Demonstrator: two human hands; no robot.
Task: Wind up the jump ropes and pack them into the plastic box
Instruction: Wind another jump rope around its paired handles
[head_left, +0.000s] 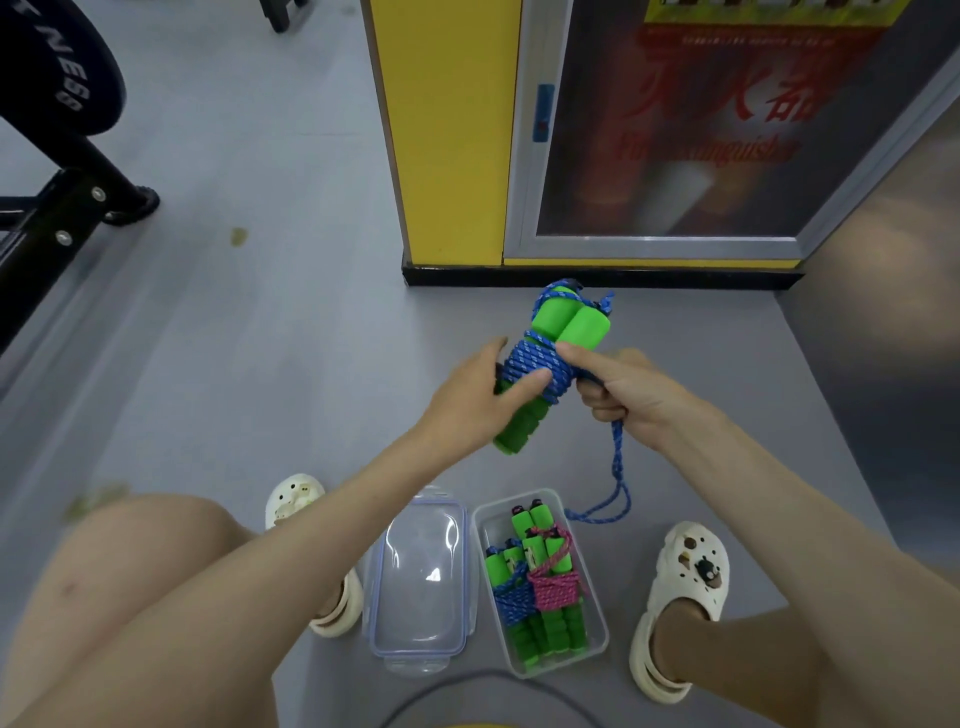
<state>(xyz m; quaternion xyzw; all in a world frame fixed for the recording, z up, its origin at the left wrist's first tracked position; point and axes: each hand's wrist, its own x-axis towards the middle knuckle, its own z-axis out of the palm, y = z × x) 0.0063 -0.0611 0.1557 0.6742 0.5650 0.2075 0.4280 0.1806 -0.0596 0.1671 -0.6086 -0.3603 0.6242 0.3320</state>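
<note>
A jump rope (540, 364) with green foam handles and blue cord is held up in mid-air. My left hand (480, 395) grips the paired handles, thumb across the wound blue coils. My right hand (618, 389) grips the loose blue cord, with its forefinger pressing the coils. The free cord hangs down to a loop on the floor by the box. Below, the clear plastic box (597, 608) stands open on the floor and holds two wound ropes, one blue (511, 597) and one pink (558, 590), both with green handles.
The box's clear lid (421, 577) lies to the left of the box. My feet in white clogs (675, 608) flank box and lid. A yellow pillar (447, 130) and a fire-extinguisher cabinet (675, 130) stand ahead; black gym equipment (57, 156) is at the left.
</note>
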